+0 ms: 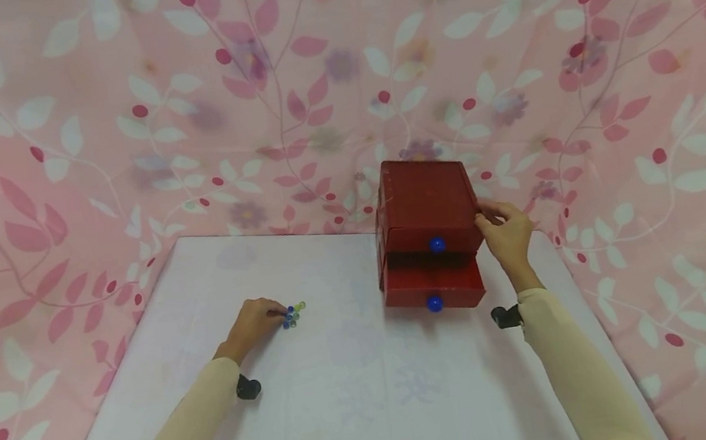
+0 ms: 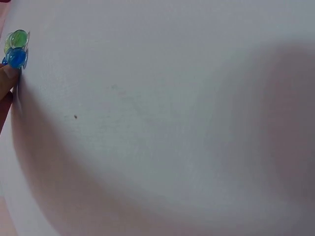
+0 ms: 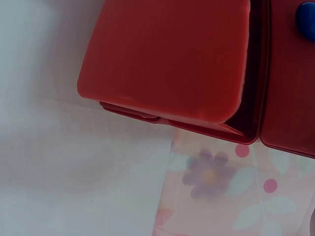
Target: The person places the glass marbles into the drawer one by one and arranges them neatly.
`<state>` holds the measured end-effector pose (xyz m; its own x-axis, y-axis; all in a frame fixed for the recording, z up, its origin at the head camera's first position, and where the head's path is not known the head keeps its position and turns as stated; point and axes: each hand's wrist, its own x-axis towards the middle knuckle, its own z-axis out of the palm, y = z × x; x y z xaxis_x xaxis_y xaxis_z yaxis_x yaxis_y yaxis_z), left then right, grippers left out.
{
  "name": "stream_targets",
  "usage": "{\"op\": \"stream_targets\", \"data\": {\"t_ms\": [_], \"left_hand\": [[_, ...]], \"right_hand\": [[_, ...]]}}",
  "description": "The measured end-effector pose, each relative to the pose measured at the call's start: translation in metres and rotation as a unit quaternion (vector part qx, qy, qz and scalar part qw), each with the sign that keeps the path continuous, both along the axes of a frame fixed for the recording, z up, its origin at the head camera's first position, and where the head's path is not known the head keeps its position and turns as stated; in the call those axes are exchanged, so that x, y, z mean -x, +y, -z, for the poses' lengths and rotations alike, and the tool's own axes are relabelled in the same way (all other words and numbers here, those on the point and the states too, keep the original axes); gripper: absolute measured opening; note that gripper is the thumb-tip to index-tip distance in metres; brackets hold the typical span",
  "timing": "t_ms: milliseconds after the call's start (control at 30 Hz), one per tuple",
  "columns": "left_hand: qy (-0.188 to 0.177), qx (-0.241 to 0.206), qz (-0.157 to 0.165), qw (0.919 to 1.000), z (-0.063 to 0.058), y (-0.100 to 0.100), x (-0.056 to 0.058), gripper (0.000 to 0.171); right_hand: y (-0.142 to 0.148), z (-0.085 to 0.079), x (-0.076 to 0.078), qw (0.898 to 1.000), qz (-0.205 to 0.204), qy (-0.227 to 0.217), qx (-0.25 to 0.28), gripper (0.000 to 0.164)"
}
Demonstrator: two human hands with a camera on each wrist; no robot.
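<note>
In the head view, my left hand (image 1: 254, 322) has its bent fingers at a small cluster of glass marbles (image 1: 296, 314), blue, green and clear. The left wrist view shows a thumb tip right against a blue marble (image 2: 17, 58), with a green marble (image 2: 19, 38) beyond; whether one is pinched is unclear. A red two-drawer box (image 1: 429, 195) stands on the right. Its upper drawer is closed and its lower drawer (image 1: 431, 292) is pulled out. Blue knobs mark both fronts. My right hand (image 1: 507, 231) touches the box's right side, fingertips partly hidden.
Both stand on a white-covered table (image 1: 351, 376). Pink leaf-patterned cloth (image 1: 272, 70) surrounds the back and sides. The open lower drawer (image 3: 167, 59) juts out from the box in the right wrist view.
</note>
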<state>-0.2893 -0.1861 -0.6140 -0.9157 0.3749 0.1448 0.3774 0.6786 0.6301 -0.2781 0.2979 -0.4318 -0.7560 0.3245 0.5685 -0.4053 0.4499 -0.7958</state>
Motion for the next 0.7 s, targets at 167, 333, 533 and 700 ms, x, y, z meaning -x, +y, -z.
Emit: {"op": "stream_targets", "data": {"t_ms": [167, 333, 533, 700], "left_hand": [[0.005, -0.012, -0.003, 0.9999, 0.001, 0.0, -0.001, 0.015], [0.001, -0.023, -0.016, 0.9996, -0.003, 0.001, -0.002, 0.015], [0.011, -0.06, -0.04, 0.9973, -0.014, 0.008, -0.004, 0.018], [0.021, -0.099, -0.055, 0.9934, -0.027, 0.018, -0.002, 0.019]], "right_hand": [[0.001, 0.001, 0.0, 1.0, 0.0, 0.0, -0.001, 0.021], [0.0, 0.0, -0.001, 1.0, 0.005, -0.002, -0.004, 0.02], [0.001, 0.001, 0.0, 1.0, 0.0, -0.003, -0.004, 0.021], [0.0, 0.001, 0.0, 1.0, 0.004, 0.0, -0.005, 0.021]]}}
